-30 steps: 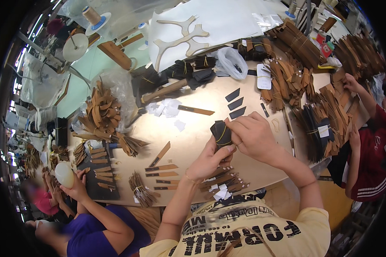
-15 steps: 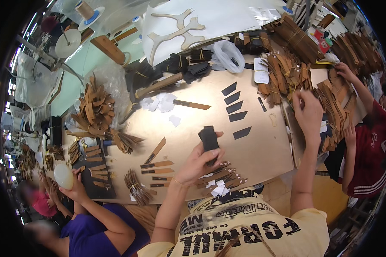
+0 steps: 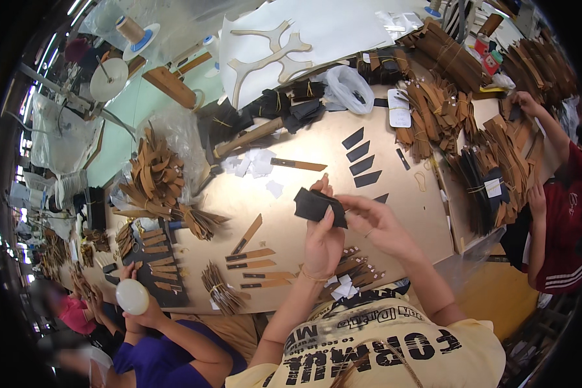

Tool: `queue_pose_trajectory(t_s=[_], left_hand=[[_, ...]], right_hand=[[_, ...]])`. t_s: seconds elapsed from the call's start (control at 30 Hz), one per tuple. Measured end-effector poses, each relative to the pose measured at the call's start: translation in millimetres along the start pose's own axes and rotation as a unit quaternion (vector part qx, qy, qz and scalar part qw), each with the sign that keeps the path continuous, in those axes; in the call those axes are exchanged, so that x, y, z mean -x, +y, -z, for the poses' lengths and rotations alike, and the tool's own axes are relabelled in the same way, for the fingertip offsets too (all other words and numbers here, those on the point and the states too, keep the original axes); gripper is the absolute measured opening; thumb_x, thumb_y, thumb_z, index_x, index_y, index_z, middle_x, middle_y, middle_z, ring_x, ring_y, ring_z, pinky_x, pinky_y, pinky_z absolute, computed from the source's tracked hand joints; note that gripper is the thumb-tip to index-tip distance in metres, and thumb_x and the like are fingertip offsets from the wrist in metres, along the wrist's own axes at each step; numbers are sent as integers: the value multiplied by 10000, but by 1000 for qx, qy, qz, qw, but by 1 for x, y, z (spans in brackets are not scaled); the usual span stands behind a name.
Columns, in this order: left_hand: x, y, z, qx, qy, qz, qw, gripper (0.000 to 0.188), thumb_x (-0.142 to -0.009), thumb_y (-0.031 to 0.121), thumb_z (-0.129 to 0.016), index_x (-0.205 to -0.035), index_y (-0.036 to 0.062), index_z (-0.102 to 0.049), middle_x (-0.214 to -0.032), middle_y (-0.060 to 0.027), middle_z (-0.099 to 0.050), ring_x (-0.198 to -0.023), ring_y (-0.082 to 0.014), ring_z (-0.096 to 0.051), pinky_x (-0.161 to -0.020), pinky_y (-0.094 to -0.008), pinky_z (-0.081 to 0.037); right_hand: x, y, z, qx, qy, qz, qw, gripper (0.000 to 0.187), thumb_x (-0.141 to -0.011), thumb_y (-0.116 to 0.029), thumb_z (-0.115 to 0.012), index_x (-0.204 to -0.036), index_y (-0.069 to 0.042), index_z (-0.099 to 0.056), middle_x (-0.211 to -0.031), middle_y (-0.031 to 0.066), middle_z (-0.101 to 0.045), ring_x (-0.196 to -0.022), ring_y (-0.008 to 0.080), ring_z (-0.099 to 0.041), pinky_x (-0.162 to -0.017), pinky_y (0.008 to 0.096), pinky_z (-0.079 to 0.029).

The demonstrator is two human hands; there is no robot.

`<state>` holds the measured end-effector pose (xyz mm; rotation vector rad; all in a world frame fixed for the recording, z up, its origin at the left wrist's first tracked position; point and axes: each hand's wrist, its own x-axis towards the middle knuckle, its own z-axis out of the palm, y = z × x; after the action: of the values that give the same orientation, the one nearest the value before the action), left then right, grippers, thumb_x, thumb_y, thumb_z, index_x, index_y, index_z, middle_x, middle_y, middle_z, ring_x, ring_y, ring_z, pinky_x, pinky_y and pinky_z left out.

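My left hand (image 3: 323, 247) pinches the stack of black pieces (image 3: 312, 205) between thumb and fingers, over the middle of the table (image 3: 410, 208). My right hand (image 3: 383, 229) has its fingers bent at the stack's right edge, though I cannot tell whether they grip a piece. Farther off, slanted dark pieces (image 3: 361, 166) lie to the right and a brown strip (image 3: 304, 165) straight beyond.

Matt black strips (image 3: 312, 205), glossy tabletop (image 3: 423, 223)

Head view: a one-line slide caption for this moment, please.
Left hand holds stacked black pieces, right hand close beside, above a table with black strips and brown strips.
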<state>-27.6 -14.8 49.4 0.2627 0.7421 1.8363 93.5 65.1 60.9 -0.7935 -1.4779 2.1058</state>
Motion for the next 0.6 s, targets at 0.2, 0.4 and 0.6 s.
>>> queue_pose_trajectory(t_s=[0.2, 0.4, 0.6], left_hand=[[4, -4, -2, -35, 42, -34, 998, 558, -1000, 137, -489, -1512, 147, -268, -1620, -39, -221, -1489, -190, -171, -1204, -407, -158], [-29, -1, -4, -28, 13, -25, 999, 561, -1012, 136, -469, -1528, 125, -247, -1596, -37, -260, -1437, -177, -253, -1197, -378, -167], [-102, 16, 12, -257, 99, -85, 958, 608, -1017, 251, -539, -1523, 54, -265, -1467, -106, -387, -1347, -208, -363, -1136, -391, -270]], right_hand=[[-13, 13, -14, -70, -21, -18, 997, 434, -950, -176, -675, -1326, 11, -568, -1151, 29, -646, -933, 68, -563, -832, 231, -462], [-45, 9, 7, -16, -41, 19, 999, 379, -932, -184, -693, -1245, 10, -604, -1122, 9, -657, -844, 44, -562, -758, 216, -464], [-139, -16, 49, 65, -68, -22, 995, 397, -907, -231, -722, -1209, 12, -636, -972, 11, -684, -800, 59, -595, -704, 213, -454]])
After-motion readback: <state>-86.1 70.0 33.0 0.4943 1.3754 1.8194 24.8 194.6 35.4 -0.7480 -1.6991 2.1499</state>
